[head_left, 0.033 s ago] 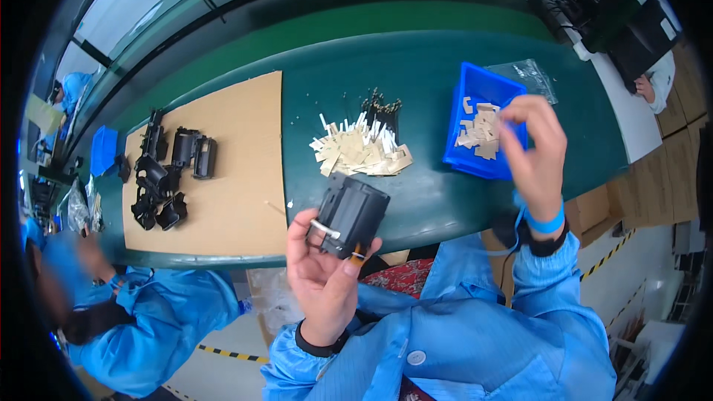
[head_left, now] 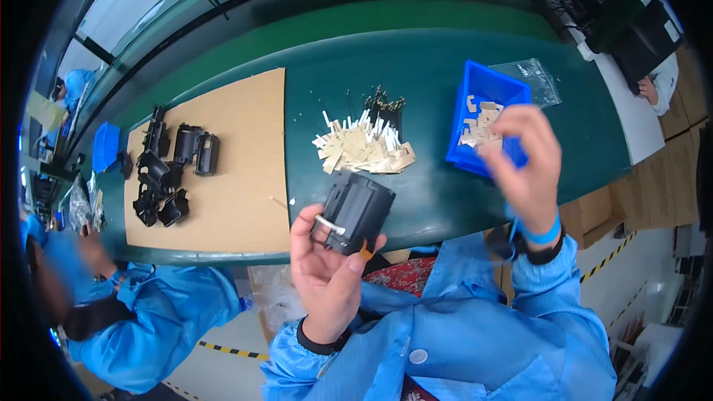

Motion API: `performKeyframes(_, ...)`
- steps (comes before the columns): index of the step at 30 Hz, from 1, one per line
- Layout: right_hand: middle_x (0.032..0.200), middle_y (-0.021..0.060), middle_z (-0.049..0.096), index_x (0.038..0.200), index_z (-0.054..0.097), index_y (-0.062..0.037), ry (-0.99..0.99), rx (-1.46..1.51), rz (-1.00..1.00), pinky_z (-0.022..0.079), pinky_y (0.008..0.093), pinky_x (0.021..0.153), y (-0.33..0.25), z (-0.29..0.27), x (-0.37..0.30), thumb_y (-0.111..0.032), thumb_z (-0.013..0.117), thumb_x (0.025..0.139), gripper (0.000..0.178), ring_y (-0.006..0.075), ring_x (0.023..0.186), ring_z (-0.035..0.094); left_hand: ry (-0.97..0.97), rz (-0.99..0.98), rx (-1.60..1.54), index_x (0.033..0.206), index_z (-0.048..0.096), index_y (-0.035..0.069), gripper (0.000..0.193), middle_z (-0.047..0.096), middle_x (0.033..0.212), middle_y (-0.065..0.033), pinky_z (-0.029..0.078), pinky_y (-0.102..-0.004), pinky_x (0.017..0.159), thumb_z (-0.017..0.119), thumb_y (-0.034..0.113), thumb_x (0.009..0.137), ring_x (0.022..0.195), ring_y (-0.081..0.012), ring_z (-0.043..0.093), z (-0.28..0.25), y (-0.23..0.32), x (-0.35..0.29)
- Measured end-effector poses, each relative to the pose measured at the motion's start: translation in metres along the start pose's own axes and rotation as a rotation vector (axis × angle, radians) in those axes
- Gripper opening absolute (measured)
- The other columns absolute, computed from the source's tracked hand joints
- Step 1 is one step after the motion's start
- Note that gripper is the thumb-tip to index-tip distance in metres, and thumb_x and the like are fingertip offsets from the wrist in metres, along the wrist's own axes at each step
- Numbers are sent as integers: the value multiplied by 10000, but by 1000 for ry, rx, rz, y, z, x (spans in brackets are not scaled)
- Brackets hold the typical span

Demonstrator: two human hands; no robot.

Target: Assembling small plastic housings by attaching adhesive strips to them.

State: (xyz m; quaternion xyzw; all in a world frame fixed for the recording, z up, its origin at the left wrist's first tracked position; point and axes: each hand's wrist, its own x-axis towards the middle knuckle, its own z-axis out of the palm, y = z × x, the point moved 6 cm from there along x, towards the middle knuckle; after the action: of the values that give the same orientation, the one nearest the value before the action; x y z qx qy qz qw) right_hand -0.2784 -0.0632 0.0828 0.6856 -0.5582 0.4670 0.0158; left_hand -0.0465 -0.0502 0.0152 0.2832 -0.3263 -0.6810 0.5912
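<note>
My left hand [head_left: 327, 275] is wrapped round a black plastic housing [head_left: 360, 212] and holds it tilted over the table's near edge. A short white strip [head_left: 329, 225] crosses the housing near my fingers, and a small orange piece [head_left: 365, 251] shows beside my thumb. Over the near side of a blue bin [head_left: 462, 104], my right hand [head_left: 531, 163] is slightly blurred, its thumb and forefinger drawn close together. Whatever may be between those fingertips cannot be made out. Small tan cut-out pieces [head_left: 475, 128] lie in the bin, partly hidden by that hand.
A heap of tan pieces with white strips [head_left: 364, 148] lies mid-table, dark thin parts [head_left: 385, 104] behind it. Several black housings [head_left: 160, 171] rest on a cardboard sheet [head_left: 245, 178] at left. A clear bag [head_left: 538, 82] lies behind the bin. A co-worker [head_left: 148, 319] sits at left.
My right hand has shifted slightly left and nearer to me. The housing in my left hand has moved a little up and to the right.
</note>
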Motion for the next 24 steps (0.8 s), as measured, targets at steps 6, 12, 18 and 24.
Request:
performKeyframes(6, 816, 44, 513, 832, 592, -77, -183, 480, -160, 355, 331, 618, -70, 53, -23, -166, 753, 583, 309, 223, 683, 481, -38, 31, 45, 1273, 251, 14, 632, 450, 1158, -143, 461, -360, 881, 577, -94, 743, 1068, -231, 506, 1, -4, 2)
performKeyframes(12, 769, 30, 523, 792, 583, -80, -178, 451, -136, 349, 331, 635, -72, 59, -20, -113, 721, 600, 239, 215, 680, 488, -36, 51, 102, 1265, 264, 23, 637, 455, 1131, -125, 431, -289, 876, 580, -111, 728, 1039, -174, 499, 3, 0, 0)
performKeyframes(18, 748, 35, 534, 760, 579, -72, -198, 508, -27, 343, 323, 657, -65, 62, -19, -84, 689, 639, 164, 203, 671, 490, -22, 44, 85, 1249, 280, 26, 632, 459, 1100, -113, 426, -291, 885, 604, -96, 720, 1035, -169, 498, 3, -1, 1)
performKeyframes(24, 742, 38, 536, 755, 582, -68, -203, 516, 10, 345, 320, 662, -64, 65, -21, -76, 683, 644, 150, 198, 679, 498, -7, 13, 41, 1235, 281, 25, 622, 458, 1094, -120, 444, -314, 885, 628, -63, 725, 1036, -188, 506, 3, -1, 0)
